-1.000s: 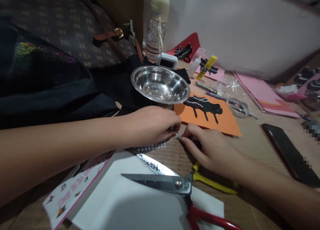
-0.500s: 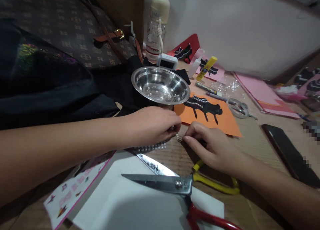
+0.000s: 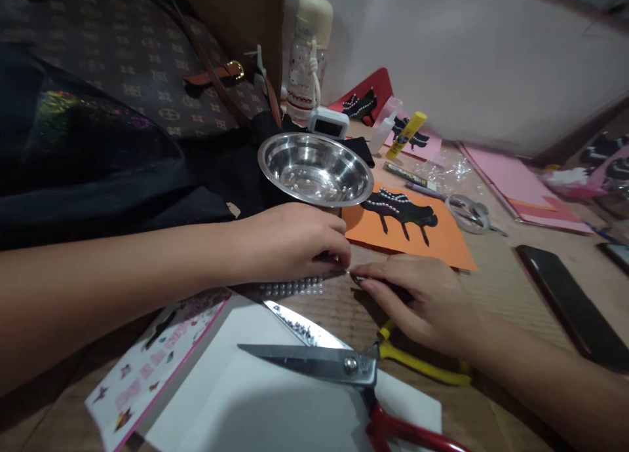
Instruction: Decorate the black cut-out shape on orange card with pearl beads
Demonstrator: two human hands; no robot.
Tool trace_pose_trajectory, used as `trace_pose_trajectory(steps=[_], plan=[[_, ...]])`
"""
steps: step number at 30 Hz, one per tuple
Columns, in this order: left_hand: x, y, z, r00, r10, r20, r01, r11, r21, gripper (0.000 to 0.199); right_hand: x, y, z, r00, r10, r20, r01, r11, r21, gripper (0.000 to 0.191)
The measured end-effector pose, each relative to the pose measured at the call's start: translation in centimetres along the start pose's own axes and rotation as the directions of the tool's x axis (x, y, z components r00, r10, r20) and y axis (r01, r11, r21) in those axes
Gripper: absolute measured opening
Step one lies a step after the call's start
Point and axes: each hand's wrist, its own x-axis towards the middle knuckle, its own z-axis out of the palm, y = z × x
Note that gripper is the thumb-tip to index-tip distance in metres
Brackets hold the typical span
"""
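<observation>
My left hand point(image 3: 307, 242) reaches over from the left, its thumb and fingers closed in a pinch. A small pale pearl bead point(image 3: 348, 270) shows at its fingertips. Facing it, my right hand point(image 3: 417, 295) is also closed in a pinch; a thin, dark tip shows between thumb and forefinger, too small to name. The fingertips of both hands nearly meet. Under my left hand lies a sheet of pearl beads point(image 3: 295, 286), partly hidden. Just behind the hands is orange card point(image 3: 447, 245) with a black cutout point(image 3: 407, 209) lined with pearls.
A steel bowl point(image 3: 268, 167) with small pale bits stands behind my left hand. Large scissors point(image 3: 319, 361) lie open on white paper point(image 3: 221, 399) in front. A phone point(image 3: 565, 301) is at right; a yellow glue stick point(image 3: 407, 134) and bottle point(image 3: 309, 59) stand behind.
My right hand has turned flatter and its fingertips have come closer to my left ones. My left hand has shifted slightly left, and more of the pearl sheet shows.
</observation>
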Motion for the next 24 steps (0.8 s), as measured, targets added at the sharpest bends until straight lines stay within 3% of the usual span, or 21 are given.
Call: trace_pose_trajectory(steps=[11, 16, 24], plan=[[0.0, 0.6, 0.1, 0.982, 0.185, 0.035, -0.187, 0.938, 0.291, 0.008, -0.1, 0.3, 0.0, 0.997, -0.067, 0.024, 0.068, 0.997, -0.031, 0.021], [0.1, 0.9, -0.1, 0.984, 0.167, 0.068, -0.181, 0.927, 0.330, 0.010, -0.1, 0.4, 0.1, 1.000, -0.007, 0.018, 0.007, 1.000, 0.010, 0.023], [0.2, 1.1, -0.1, 0.978, 0.171, 0.117, -0.201, 0.924, 0.326, 0.011, 0.0, 0.8, 0.0, 0.989, -0.147, 0.023, 0.148, 0.987, -0.055, 0.024]])
